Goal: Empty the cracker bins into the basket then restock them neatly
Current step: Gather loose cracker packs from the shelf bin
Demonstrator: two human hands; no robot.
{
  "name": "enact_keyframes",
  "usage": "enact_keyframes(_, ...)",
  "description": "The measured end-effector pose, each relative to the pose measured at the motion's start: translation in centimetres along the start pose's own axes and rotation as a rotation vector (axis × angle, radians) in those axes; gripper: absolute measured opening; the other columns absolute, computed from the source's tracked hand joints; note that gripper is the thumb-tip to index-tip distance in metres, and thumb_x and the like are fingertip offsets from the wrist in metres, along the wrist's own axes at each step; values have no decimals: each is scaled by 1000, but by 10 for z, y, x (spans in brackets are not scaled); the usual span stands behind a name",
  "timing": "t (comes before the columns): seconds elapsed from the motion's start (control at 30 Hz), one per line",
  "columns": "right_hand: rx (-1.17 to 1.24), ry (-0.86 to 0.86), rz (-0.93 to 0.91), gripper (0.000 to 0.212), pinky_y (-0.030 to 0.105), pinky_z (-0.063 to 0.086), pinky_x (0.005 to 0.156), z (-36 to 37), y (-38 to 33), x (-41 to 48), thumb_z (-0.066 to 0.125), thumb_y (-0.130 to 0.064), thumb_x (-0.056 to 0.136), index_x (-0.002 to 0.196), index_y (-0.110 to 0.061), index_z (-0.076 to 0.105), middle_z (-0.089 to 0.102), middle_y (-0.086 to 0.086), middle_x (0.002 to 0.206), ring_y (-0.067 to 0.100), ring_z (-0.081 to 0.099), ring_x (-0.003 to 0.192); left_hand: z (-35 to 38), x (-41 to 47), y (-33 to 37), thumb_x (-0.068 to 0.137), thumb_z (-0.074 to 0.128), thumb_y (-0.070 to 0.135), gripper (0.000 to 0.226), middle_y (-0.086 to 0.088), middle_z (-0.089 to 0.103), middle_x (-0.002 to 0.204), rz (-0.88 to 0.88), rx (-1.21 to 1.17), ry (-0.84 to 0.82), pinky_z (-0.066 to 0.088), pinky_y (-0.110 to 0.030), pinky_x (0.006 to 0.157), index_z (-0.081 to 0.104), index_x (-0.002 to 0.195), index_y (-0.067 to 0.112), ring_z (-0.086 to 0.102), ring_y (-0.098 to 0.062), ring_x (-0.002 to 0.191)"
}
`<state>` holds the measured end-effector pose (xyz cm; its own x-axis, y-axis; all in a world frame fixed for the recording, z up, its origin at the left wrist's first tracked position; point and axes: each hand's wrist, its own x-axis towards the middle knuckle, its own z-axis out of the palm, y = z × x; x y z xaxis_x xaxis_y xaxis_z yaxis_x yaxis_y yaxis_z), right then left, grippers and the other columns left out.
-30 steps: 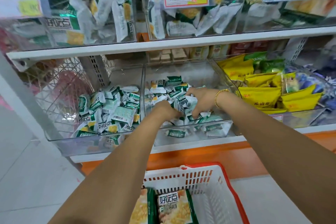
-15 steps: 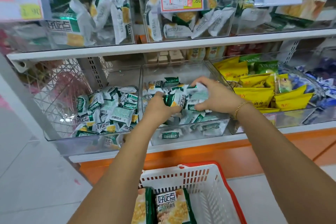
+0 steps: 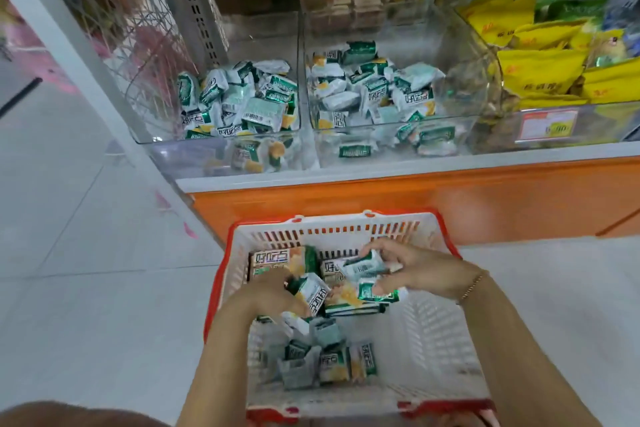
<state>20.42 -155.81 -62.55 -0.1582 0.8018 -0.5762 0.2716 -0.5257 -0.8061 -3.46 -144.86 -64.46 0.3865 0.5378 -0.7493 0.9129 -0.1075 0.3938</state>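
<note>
A handful of small green-and-white cracker packets [image 3: 367, 266] sits over the basket [image 3: 446, 243] in the lower centre of the frame, shared between both hands. The right hand [image 3: 420, 270] pinches two of them between thumb and curled fingers: the upper one lies barcode side up with its long axis running roughly left to right, rising slightly toward the right, and the one beneath it lies almost level. The left hand [image 3: 273, 291] has its fingers curled round another packet, which sticks out to the right with its printed face up and its long axis slanting from upper left to lower right. Below them, loose packets [image 3: 325, 357] lie jumbled on the basket floor, near two large boxes [image 3: 277, 260] at its far end. Above, the middle bin [image 3: 398, 147] and the left bin [image 3: 221, 152] each hold a heap of the same packets, with yellow packs [image 3: 540, 69] in the upper right. Half a second earlier both hands were inside the middle bin gathering packets; now they are down over the basket, and the view has tipped downward so the upper shelf is out of frame.
</note>
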Motion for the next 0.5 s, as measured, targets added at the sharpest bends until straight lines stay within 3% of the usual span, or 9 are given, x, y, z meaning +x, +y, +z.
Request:
enact_keyframes(0.07, 52, -56, 170, 52, 28, 53, 77, 22, 34, 33, 75, -20, 81, 125, -31, 50, 29, 11, 151, 24, 49, 117, 26, 27, -18, 76, 76, 37, 71, -11, 49, 133, -90, 125, -136, 46, -29, 83, 45, 134, 9, 54, -19, 110)
enact_keyframes(0.13, 68, -135, 323, 45, 27, 53, 71, 41, 63, 60, 73, -18, 81, 118, -28, 51, 27, 22, 152, 19, 53, 89, 51, 52, -32, 78, 75, 35, 45, -8, 56, 106, -108, 221, -187, 43, -25, 67, 55, 108, 9, 53, -13, 81)
enact_keyframes(0.2, -20, -196, 452, 42, 29, 52, 75, 58, 86, 80, 72, -17, 81, 118, -23, 52, 32, 20, 149, 16, 49, 80, 69, 70, -44, 77, 76, 31, 45, -4, 55, 103, -86, 245, -155, 42, -27, 73, 49, 108, 12, 50, -16, 88)
enact_keyframes(0.3, -63, -135, 526, 47, 34, 55, 85, 77, 110, 101, 75, -17, 77, 120, -20, 55, 48, 9, 136, 24, 55, 110, 83, 83, -64, 77, 75, 24, 60, -7, 58, 116, -55, 246, -21, 47, -29, 82, 46, 127, 8, 56, -22, 105)
enact_keyframes(0.37, -184, -84, 497, 66, 33, 55, 83, 85, 115, 108, 75, -24, 78, 137, -21, 45, 52, 9, 135, 25, 59, 111, 89, 90, -79, 78, 74, 22, 65, -9, 58, 124, -50, 280, 17, 50, -30, 87, 43, 134, 8, 57, -23, 109)
enact_keyframes(0.5, -352, -133, 472, 66, 37, 48, 91, 86, 113, 110, 58, -39, 92, 148, -26, 28, 47, 7, 141, 28, 53, 121, 89, 94, -88, 81, 72, 22, 41, -9, 65, 106, -59, 383, -118, 49, -28, 76, 58, 117, 8, 62, -21, 94)
